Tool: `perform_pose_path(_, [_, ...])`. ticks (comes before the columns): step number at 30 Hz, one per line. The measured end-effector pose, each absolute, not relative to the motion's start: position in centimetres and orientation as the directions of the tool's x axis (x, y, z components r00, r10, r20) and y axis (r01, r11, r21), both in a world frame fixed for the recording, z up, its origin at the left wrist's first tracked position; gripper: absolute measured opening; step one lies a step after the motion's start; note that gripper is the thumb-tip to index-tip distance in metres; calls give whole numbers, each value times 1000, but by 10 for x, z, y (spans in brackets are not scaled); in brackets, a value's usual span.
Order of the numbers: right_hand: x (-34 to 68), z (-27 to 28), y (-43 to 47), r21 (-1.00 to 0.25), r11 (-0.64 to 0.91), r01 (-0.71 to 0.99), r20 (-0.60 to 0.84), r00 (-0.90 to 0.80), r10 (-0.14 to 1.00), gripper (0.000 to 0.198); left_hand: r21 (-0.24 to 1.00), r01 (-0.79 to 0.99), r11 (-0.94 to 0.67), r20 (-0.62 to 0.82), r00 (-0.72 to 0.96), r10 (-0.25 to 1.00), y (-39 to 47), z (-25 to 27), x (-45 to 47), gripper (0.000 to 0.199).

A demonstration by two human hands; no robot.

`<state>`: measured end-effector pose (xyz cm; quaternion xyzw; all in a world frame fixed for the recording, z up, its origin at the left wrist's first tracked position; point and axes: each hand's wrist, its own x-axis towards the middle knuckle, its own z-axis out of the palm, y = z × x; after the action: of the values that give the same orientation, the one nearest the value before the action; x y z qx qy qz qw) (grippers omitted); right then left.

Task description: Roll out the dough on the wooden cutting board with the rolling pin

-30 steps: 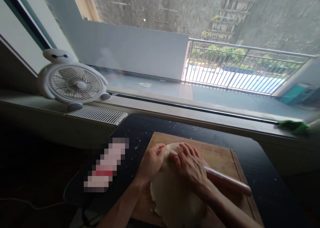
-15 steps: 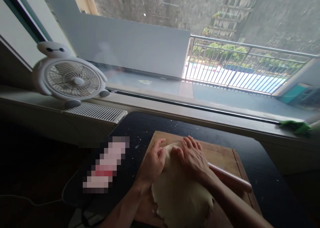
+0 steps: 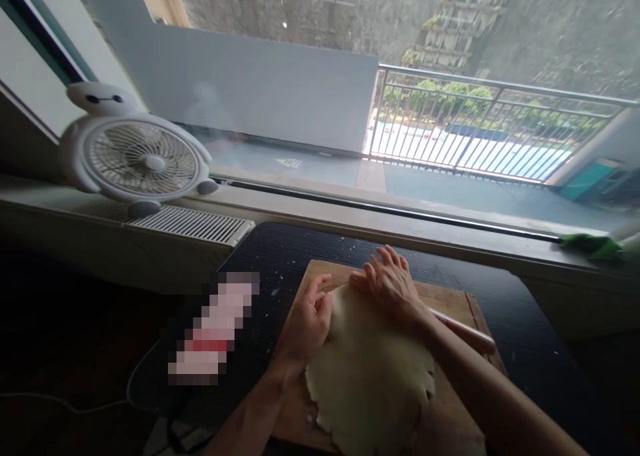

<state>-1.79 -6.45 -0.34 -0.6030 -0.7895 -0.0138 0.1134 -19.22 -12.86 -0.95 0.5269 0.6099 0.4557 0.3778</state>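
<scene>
A wide, thin sheet of pale dough with a ragged edge lies on a wooden cutting board. My right hand is spread over the rolling pin at the dough's far edge, fingers stretched forward beyond it. Only the pin's right end shows clearly, with the rest under my hand and forearm. At the dough's upper left edge, my left hand has loosely bent fingers held apart; whether it touches the dough I cannot tell.
The board rests on a dark table dusted with pale specks. A blurred-out pinkish item lies left of the board. Beyond stand a white fan on a vented ledge and a large window. Green cloth sits on the sill.
My right hand and the rolling pin have moved forward, away from me. More of the dough's right side shows. My left hand stays nearly in place.
</scene>
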Motion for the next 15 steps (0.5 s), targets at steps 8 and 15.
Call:
perform_pose_path(8, [-27, -12, -99, -168, 398, 902, 176, -369, 912, 43, 955, 295, 32, 16, -157, 988, -130, -15, -193, 47])
perform_pose_path(15, [6, 0, -34, -177, 323, 930, 262, -272, 926, 38, 884, 428, 187, -216, 20, 976, -96, -10, -212, 38])
